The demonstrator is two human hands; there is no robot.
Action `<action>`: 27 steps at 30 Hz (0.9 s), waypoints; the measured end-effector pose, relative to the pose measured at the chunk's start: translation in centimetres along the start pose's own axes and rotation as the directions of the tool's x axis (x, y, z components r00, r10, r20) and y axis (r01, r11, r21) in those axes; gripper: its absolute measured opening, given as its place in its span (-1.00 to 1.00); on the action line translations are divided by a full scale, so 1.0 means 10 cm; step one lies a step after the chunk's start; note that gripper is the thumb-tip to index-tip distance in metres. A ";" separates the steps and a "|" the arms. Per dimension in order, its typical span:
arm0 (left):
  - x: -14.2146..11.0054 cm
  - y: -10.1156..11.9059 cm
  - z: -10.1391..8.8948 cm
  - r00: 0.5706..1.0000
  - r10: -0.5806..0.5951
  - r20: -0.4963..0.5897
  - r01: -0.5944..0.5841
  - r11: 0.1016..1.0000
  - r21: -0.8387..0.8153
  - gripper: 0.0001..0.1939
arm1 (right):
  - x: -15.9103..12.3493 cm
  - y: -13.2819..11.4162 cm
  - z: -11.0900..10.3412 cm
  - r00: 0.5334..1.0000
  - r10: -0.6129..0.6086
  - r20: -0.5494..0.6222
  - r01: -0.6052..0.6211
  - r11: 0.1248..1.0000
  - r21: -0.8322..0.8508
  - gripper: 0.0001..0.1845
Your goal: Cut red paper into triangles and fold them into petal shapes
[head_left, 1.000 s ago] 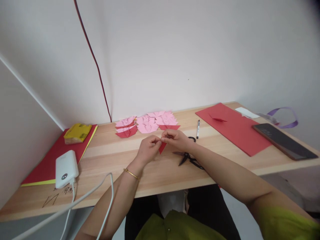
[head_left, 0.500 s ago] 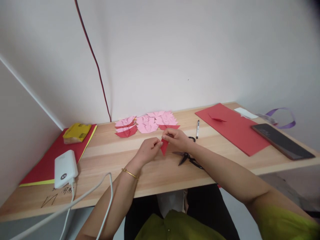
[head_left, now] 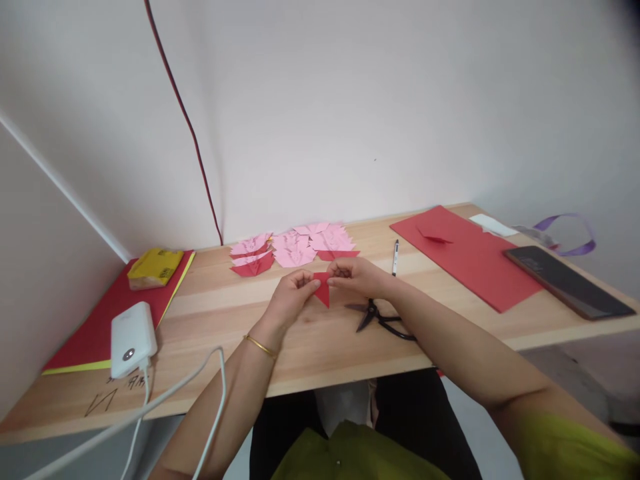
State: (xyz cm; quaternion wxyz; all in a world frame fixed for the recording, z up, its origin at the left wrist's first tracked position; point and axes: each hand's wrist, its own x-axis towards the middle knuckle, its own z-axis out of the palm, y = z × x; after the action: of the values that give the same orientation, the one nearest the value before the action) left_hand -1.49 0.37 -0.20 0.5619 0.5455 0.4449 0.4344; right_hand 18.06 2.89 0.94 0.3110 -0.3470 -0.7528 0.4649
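The left hand (head_left: 293,295) and right hand (head_left: 357,275) pinch the red paper (head_left: 324,288) between them by its sides, one tip aimed toward the table's (head_left: 300,363) near edge. Wood stretches from the left hand toward the power bank (head_left: 133,340); open scissors (head_left: 371,314) lie just nearside of the right hand, pink papers (head_left: 295,253) just beyond both.

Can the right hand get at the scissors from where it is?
Probably yes: the black scissors lie close by, blades uncovered. But the right forearm partly hides them, and the right hand is busy pinching a red paper piece together with the left hand.
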 end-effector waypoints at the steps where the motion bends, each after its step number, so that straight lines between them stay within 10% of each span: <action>1: 0.00 0.00 0.00 1.000 -0.013 0.025 0.013 1.000 -0.013 -0.77 | 0.00 0.00 -0.01 1.000 -0.001 -0.012 0.000 1.000 -0.022 -0.80; 14: -0.03 0.04 0.01 0.996 0.055 0.067 -0.064 0.989 0.134 -0.77 | -0.02 -0.12 0.03 0.999 -0.053 -0.003 0.052 0.994 -0.098 -0.79; 20: -0.04 0.05 0.02 0.996 0.053 0.078 -0.049 0.998 -0.045 -0.76 | -0.05 -0.22 -0.01 0.992 -0.115 0.054 0.120 0.988 -0.098 -0.77; 27: 0.02 0.05 -0.01 0.973 0.020 -0.228 -0.070 0.975 -0.213 -0.78 | -0.21 -0.32 -0.40 0.952 0.206 0.225 -0.061 0.852 -0.520 -0.68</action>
State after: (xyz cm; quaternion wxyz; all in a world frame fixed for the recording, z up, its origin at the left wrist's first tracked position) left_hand -1.51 0.57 0.31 0.5549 0.4375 0.4422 0.5524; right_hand 21.67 2.05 5.08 0.0689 -0.4011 -0.8575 0.3146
